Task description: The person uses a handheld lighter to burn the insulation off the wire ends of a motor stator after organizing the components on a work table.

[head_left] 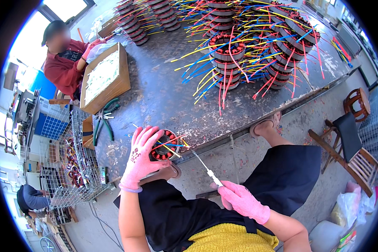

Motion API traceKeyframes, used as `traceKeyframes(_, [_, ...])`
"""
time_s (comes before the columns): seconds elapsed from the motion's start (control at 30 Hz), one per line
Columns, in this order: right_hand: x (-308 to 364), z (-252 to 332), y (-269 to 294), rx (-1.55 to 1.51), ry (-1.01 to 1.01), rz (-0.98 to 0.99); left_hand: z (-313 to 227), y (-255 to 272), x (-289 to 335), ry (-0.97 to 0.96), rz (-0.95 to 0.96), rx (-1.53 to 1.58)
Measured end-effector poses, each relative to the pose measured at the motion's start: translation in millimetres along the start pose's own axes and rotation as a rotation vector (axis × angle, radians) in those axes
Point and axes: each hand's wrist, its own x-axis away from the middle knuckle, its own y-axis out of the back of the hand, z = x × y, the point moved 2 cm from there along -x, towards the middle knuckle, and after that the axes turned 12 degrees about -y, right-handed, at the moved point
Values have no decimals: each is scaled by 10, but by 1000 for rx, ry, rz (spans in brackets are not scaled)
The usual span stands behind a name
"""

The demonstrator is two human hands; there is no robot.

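My left hand, in a pink glove, cups the left side of a small motor stator, its thumb at the near rim. The stator lies at the table's near edge, with red coils round its ring and red, blue and yellow wires crossing its opening. In my right hand, also gloved in pink, is a thin metal-shafted tool with a white section near its grip. Its shaft points at the stator, and the tip seems to end close to the wires. The tool's exact kind cannot be made out.
Tall stacks of wired stators stand on the metal table. Left lie green-handled pliers and a cardboard box of pale pieces, beside a co-worker. A wire cage stands lower left, a wooden chair to the right.
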Motion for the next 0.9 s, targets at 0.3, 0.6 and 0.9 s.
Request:
traceKeyframes(0.3, [18, 32, 0, 33, 5, -2, -3, -2, 3, 8, 2, -6])
traceKeyframes(0.6, [28, 54, -4, 43, 0, -16, 0, -2, 4, 5, 7, -8])
traceKeyframes(0.9, [14, 31, -4, 26, 5, -1, 6, -4, 3, -1, 3, 0])
